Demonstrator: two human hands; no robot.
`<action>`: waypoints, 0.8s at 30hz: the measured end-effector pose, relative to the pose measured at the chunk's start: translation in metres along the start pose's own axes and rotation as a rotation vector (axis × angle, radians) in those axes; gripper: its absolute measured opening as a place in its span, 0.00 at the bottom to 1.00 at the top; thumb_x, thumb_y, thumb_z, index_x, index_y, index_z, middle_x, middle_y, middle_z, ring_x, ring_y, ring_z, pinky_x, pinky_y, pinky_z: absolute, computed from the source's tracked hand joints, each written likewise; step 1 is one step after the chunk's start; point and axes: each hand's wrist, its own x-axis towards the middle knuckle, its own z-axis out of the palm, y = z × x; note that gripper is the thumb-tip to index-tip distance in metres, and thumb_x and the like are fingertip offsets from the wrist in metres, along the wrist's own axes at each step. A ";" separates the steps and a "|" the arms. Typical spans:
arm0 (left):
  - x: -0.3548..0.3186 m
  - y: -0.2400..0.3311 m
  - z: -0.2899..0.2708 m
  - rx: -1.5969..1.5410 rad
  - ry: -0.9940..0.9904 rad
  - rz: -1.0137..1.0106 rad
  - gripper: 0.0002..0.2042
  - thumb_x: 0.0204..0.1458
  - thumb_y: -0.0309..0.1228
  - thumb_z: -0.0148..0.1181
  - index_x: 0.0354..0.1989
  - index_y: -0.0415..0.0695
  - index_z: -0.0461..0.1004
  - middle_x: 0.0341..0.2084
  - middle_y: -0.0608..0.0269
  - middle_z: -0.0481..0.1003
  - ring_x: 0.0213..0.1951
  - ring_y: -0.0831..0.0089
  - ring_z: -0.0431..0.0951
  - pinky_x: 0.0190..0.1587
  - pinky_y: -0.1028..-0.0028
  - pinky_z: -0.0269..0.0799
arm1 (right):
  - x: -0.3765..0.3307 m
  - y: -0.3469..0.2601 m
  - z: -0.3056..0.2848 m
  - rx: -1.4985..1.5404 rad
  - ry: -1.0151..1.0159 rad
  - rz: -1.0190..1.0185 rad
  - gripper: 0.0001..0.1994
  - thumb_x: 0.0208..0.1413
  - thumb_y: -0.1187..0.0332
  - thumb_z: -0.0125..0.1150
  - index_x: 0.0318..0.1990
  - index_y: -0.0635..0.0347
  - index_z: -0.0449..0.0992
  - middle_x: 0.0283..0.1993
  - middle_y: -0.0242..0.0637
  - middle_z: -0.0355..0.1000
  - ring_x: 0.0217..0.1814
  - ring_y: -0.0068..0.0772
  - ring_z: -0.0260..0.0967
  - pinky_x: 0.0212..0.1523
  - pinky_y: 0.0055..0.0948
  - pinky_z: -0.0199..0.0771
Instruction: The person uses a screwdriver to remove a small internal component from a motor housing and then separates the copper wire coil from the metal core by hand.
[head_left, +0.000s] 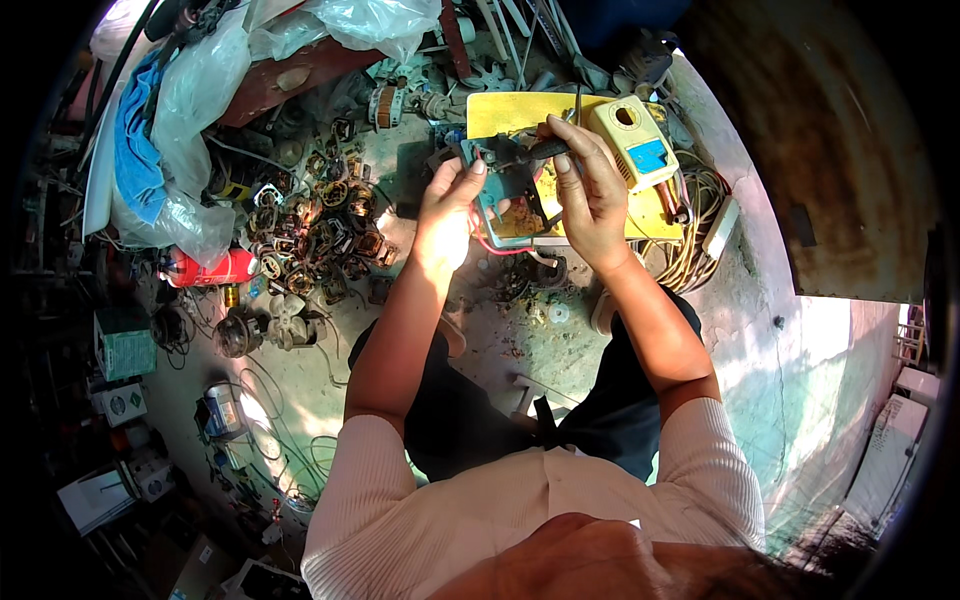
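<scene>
My left hand is closed around the left edge of a teal open casing, its thumb on the rim. Dark parts sit inside the casing, too small to name. A red wire hangs from it and ends in a pale tip. In my right hand, gripped between thumb and fingers, is a screwdriver with a black handle. It points left toward the casing's upper part; whether its tip touches anything there is unclear. Both hands are above a yellow board.
A pale yellow meter-like box with a dial stands right of my right hand, near coiled cables. Several copper-wound motor parts pile up at left, near a red bottle. A white fan-like part lies closer.
</scene>
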 end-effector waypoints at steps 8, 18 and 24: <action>-0.001 0.000 0.002 0.014 0.011 -0.002 0.16 0.61 0.38 0.56 0.51 0.42 0.68 0.42 0.64 0.75 0.39 0.77 0.77 0.39 0.73 0.78 | -0.001 0.001 -0.003 0.034 -0.011 0.071 0.15 0.55 0.80 0.58 0.51 0.63 0.77 0.46 0.41 0.71 0.47 0.34 0.68 0.48 0.27 0.69; -0.001 -0.001 0.000 0.025 0.001 -0.004 0.16 0.61 0.39 0.56 0.51 0.41 0.68 0.42 0.64 0.75 0.39 0.77 0.77 0.38 0.74 0.77 | -0.001 0.003 -0.007 0.034 -0.025 0.104 0.16 0.56 0.79 0.59 0.52 0.63 0.76 0.46 0.41 0.72 0.48 0.34 0.69 0.50 0.27 0.68; -0.002 -0.001 0.000 -0.003 -0.040 -0.015 0.16 0.62 0.38 0.55 0.52 0.42 0.68 0.43 0.64 0.75 0.41 0.76 0.76 0.41 0.72 0.76 | 0.000 0.003 -0.010 -0.280 -0.082 -0.118 0.16 0.57 0.79 0.57 0.53 0.62 0.75 0.45 0.42 0.73 0.46 0.34 0.71 0.48 0.27 0.70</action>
